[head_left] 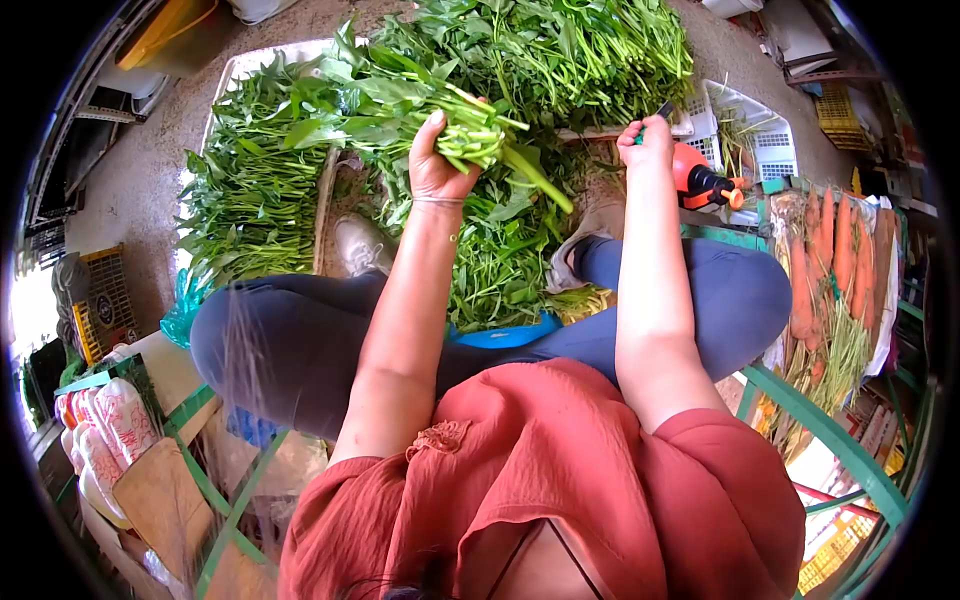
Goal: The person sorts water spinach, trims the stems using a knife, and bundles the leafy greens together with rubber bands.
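My left hand is closed round a bunch of leafy greens, its cut pale stems pointing right and its leaves spreading left. My right hand is closed on a small knife with a dark blade; a bit of green shows at the fingers. The two hands are apart. Below and between them, loose greens lie between my legs. A large pile of greens is beyond the hands, and another stack of greens rests in a white tray at the left.
A red spray bottle with a black and orange nozzle stands right of my right hand. Behind it is a white plastic basket with scraps. Carrots lie at the right. Green metal frames flank my seat. A yellow crate is at the left.
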`<move>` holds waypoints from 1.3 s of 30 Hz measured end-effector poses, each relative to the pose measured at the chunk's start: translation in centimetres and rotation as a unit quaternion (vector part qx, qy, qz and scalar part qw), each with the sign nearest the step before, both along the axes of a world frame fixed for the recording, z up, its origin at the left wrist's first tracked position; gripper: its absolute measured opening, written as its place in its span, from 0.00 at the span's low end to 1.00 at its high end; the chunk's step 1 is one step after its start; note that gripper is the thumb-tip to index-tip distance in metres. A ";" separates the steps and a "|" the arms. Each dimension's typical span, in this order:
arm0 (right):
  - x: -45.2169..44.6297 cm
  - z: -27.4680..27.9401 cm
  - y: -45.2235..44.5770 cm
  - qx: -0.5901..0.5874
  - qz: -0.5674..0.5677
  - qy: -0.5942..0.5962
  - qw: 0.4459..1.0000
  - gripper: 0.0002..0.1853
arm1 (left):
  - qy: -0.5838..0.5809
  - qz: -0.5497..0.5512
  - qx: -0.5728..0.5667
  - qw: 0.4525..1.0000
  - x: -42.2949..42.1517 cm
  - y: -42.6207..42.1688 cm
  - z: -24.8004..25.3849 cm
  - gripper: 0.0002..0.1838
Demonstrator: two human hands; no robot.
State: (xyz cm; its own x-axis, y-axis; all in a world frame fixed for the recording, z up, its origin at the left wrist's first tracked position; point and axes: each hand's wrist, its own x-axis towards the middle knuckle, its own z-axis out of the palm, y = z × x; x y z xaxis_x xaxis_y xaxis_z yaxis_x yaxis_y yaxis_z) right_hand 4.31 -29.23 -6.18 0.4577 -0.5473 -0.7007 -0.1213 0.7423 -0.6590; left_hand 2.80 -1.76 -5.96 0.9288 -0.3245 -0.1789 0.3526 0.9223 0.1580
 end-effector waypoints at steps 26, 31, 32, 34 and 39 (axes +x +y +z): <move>-11.7 0.1 20.7 -0.524 0.375 -0.026 0.764 0.10 | 0.132 0.093 0.080 0.984 -1.3 -1.8 -0.7 0.10; -11.2 1.0 20.0 -0.518 0.493 0.120 0.689 0.10 | 0.145 0.080 0.105 0.981 -2.1 -2.0 -0.4 0.10; -11.2 0.9 19.9 -0.545 0.514 0.137 0.648 0.11 | 0.151 0.082 0.106 0.979 -2.2 -2.0 -0.2 0.09; -11.1 0.4 19.9 -0.544 0.512 0.135 0.651 0.11 | 0.163 0.085 0.092 0.979 -1.9 -2.1 -0.5 0.09; -11.8 -5.3 19.1 -0.542 0.475 0.084 0.688 0.11 | 0.181 0.095 0.097 0.974 -1.9 -2.0 -3.0 0.11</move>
